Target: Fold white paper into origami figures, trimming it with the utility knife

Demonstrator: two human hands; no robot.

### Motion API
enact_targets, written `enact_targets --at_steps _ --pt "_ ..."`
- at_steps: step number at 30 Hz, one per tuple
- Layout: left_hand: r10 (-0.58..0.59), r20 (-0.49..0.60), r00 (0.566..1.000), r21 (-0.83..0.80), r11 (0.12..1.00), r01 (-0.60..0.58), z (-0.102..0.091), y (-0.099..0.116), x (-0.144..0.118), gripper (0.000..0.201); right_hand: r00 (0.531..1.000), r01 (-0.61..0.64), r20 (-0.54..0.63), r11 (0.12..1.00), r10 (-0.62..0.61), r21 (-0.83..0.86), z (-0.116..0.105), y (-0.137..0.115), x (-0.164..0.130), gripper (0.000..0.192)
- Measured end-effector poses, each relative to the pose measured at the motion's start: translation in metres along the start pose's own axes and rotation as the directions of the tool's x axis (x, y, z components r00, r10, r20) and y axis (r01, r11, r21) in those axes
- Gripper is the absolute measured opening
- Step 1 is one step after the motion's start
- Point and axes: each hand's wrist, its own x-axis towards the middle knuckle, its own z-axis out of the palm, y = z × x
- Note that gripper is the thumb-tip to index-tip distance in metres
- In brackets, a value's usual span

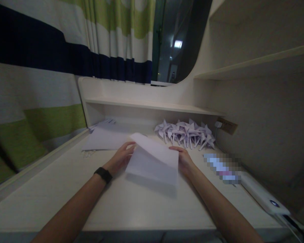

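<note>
A white sheet of paper (152,165) is held up over the desk, bent or folded so that its upper part leans over the lower part. My left hand (124,154), with a black band at the wrist, grips the sheet's left edge; some of its fingers are hidden behind the paper. On the other side, my right hand (182,158) pinches the right edge, its fingers on top near the upper corner. The paper's lower edge hovers slightly above the desk and casts a soft shadow.
Folded paper pinwheels (184,131) on white sticks lie piled at the back right. A stack of white paper (106,136) lies back left on the desk (111,209). At right are a blurred-out lit screen (221,168) and a white device (262,192) with cables. A low shelf (152,105) spans the back.
</note>
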Motion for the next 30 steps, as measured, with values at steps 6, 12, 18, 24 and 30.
enact_targets --at_steps 6,12,18,24,30 --pt "-0.111 0.104 0.988 -0.106 0.987 0.122 -0.005 -0.003 0.004 0.056 0.968 0.225 -0.100 0.973 -0.230 -0.061 0.001 0.012 0.008 0.027" --pt "-0.033 -0.057 0.998 -0.088 0.996 0.028 -0.007 -0.007 0.009 0.058 0.943 0.331 0.117 0.919 -0.312 -0.216 0.020 0.012 -0.011 0.019" --pt "0.067 -0.248 0.966 0.016 0.998 -0.065 -0.018 -0.017 0.016 0.051 0.925 0.222 0.355 0.949 -0.132 -0.224 0.023 0.009 -0.020 0.034" --pt "0.047 -0.242 0.969 0.021 0.999 -0.043 -0.020 -0.019 0.014 0.045 0.824 -0.090 0.557 0.995 0.104 -0.051 0.015 0.000 -0.023 0.059" --pt "0.015 -0.100 0.995 0.133 0.991 -0.001 0.012 -0.010 -0.005 0.035 0.872 -0.193 0.455 0.981 0.183 -0.026 0.019 0.012 -0.022 0.054"
